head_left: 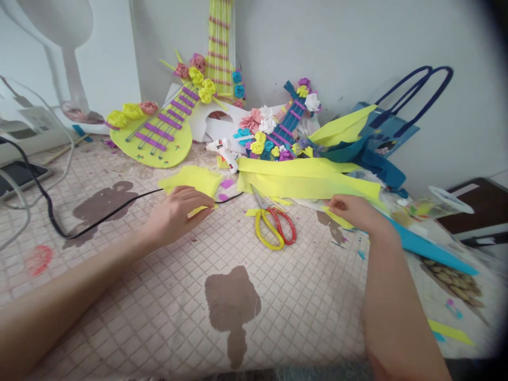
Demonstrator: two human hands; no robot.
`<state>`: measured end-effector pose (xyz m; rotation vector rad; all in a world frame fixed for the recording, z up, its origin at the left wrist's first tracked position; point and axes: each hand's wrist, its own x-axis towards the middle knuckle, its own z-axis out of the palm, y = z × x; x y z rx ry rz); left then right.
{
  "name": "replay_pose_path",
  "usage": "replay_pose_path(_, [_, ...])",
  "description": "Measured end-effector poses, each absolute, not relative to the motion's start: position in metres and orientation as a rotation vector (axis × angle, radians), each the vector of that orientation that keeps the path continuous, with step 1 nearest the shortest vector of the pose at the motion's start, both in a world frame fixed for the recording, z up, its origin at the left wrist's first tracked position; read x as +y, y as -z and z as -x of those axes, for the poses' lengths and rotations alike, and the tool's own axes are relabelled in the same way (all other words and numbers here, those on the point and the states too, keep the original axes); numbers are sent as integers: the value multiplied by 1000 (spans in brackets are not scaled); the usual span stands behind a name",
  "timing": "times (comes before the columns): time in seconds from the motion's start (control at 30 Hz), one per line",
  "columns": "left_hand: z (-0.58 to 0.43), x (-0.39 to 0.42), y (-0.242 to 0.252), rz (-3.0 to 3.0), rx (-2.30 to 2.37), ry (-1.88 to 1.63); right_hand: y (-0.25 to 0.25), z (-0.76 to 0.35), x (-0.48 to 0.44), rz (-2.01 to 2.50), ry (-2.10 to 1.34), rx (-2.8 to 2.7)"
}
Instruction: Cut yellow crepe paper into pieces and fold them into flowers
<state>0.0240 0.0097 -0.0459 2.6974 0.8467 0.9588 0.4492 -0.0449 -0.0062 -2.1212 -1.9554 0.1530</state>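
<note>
My left hand (184,211) is at the left of the scissors, its fingers and thumb drawn together with a bit of yellow crepe paper showing between them. Just behind it lies a stack of yellow crepe paper (194,179). My right hand (349,210) is closed in a pinch beside a narrow yellow strip (338,218); what sits inside its fingers is hidden. Between the hands lie scissors (273,227) with one yellow and one red handle, blades pointing away. A long folded yellow crepe sheet (305,177) stretches behind them.
A white glue gun (224,153) lies behind the scissors. Flower-trimmed yellow (159,137) and blue (291,121) paper guitars lean at the back. A black cable (107,217) runs left. On the right are a blue bag (391,137), a plastic cup (440,203) and a blue strip (436,246).
</note>
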Motion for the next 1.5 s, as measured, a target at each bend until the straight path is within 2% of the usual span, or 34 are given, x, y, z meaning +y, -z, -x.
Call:
replay_pose_path(0.03, [-27, 6, 44, -2634, 865, -970, 3, -439, -43, 2061, -199, -1909])
replay_pose_path(0.17, [-42, -11, 35, -2233, 978, -901, 2, -374, -37, 1463, -796, -1349])
replay_pose_path(0.27, [-59, -24, 32, -1877, 906, -777, 14, -319, -40, 1240, -1168, -1131])
replay_pose_path(0.4, [-78, -38, 37, -1401, 733, -695, 32, -269, -51, 1063, -1385, -976])
replay_pose_path(0.63, [-83, -46, 45, -1057, 663, -585, 45, -247, -56, 1060, -1369, -992])
replay_pose_path(0.8, [-80, -43, 44, -1116, 789, -596, 45, -250, -57, 1029, -1453, -1112])
replay_pose_path(1.5, [-67, -33, 40, -1155, 905, -530, 51, -266, -51, 1187, -1251, -1202])
